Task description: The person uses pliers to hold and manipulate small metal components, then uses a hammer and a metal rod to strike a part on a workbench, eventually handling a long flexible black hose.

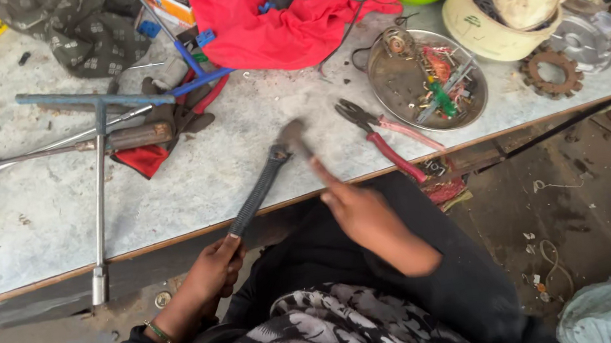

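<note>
My left hand (212,272) grips the black ribbed handle of a hammer (261,186) at its lower end, below the table's front edge. The hammer slants up and right, its blurred metal head over the grey tabletop (192,184). My right hand (360,215) reaches toward the hammer head, its forefinger stretched out and touching or almost touching the head; the blur hides which. Red-handled pliers (387,147) lie just right of that hand on the table.
A long T-handle wrench (99,195) and rods lie at left. A round metal dish (425,80) of small parts sits at right, with a red cloth (281,21), a cream bucket (485,28) and a gear (551,73) behind. Patterned fabric covers my lap.
</note>
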